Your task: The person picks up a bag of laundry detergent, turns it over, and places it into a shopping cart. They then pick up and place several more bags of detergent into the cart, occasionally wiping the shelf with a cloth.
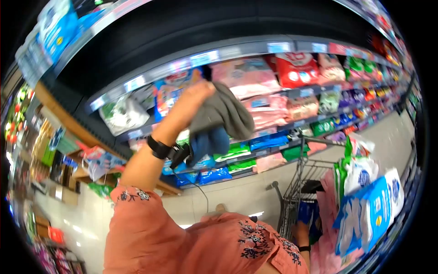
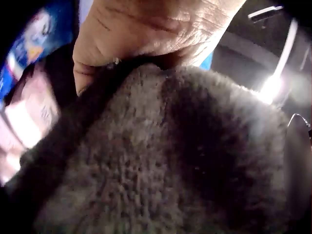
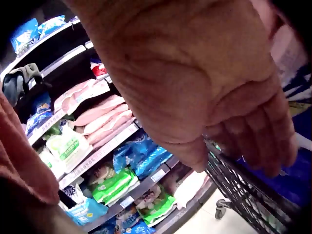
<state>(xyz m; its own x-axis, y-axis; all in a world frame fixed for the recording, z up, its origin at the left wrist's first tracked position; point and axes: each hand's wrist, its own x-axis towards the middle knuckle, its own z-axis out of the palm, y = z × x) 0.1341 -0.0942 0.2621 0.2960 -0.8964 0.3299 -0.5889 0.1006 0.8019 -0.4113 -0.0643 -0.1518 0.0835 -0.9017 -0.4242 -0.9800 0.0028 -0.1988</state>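
In the head view my left hand (image 1: 197,97) is raised in front of the shelves, gripping a grey cloth (image 1: 224,112) by its upper edge. A blue cloth (image 1: 211,144) hangs below the grey one. Close up in the left wrist view, the thumb side of the left hand (image 2: 156,29) presses on the fuzzy grey fabric (image 2: 122,151). Low at my right side, my right hand (image 1: 301,233) is by a blue package (image 1: 306,213) inside a shopping cart (image 1: 292,201). The right wrist view shows that hand (image 3: 195,87) with its fingers extended downward over the cart's side.
Shelves hold pink packs (image 1: 246,75), a red pack (image 1: 296,71) and a white bag (image 1: 123,114). Bulky blue-and-white packages (image 1: 374,212) stand in the cart. Tiled floor (image 1: 246,194) lies between the cart and the lowest shelf. A thin cable (image 1: 200,189) hangs near the left arm.
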